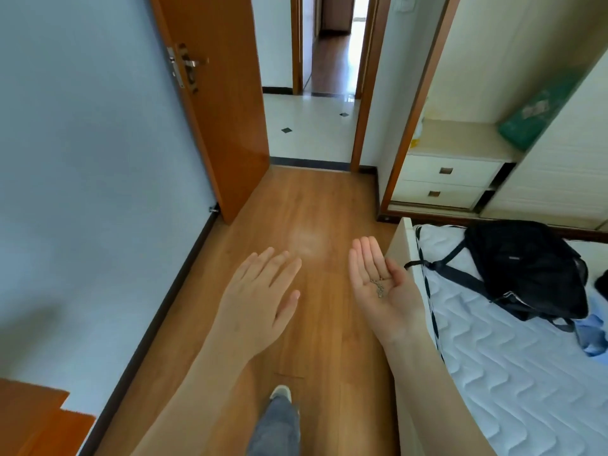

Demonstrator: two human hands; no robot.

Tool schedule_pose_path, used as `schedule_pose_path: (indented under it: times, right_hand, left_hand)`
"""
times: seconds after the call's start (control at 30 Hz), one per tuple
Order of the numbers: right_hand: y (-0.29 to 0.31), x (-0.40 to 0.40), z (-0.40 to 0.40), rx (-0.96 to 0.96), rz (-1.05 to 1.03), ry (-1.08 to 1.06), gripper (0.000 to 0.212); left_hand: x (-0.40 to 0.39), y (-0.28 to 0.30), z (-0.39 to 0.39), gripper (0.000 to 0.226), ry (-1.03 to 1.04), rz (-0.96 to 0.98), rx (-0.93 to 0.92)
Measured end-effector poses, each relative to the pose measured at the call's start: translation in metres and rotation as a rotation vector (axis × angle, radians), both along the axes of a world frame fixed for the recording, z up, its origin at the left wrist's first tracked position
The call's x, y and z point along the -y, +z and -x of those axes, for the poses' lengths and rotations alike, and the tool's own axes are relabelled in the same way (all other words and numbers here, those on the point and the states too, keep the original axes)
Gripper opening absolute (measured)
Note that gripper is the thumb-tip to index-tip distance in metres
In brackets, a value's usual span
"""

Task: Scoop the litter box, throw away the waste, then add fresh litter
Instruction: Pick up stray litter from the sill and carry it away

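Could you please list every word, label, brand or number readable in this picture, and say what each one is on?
No text can be read anywhere in this view.
Green package on the wardrobe shelf: pale print, too blurred to read.
Black backpack on the mattress: a small tag, too small to read.

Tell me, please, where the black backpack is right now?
In the head view the black backpack lies on the white quilted mattress at the right, just beyond the upturned right hand and in front of the white drawers.
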State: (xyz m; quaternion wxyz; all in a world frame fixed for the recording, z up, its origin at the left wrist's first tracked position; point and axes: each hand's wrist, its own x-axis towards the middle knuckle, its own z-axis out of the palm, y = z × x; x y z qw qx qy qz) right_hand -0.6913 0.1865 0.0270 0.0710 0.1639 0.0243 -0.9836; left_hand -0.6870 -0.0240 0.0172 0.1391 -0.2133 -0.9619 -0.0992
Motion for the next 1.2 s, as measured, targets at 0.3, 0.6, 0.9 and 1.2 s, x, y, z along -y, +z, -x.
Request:
schedule_pose_path:
  times: [0.3,0.6,0.9,1.2]
  right_hand:
    - [0.024,0.006,0.199,-0.060,-0.061,-0.210,0.036]
    - [-0.002,-0.068,0.392,0.010,-0.064,-0.326,0.040]
    - [0.013,-0.180,0.582,0.038,-0.037,-0.483,0.040]
    - [0.003,-0.281,0.704,0.094,-0.022,-0.638,0.041]
  left_hand:
    - [-0.012,0.035,0.242,0.054,-0.261,0.049,0.072]
    - [-0.083,0.001,0.452,0.049,-0.386,0.115,0.114]
    - [-0.201,0.024,0.665,0.058,-0.448,0.134,0.117]
    - [-0.322,0.017,0.813,0.045,-0.675,0.125,0.024]
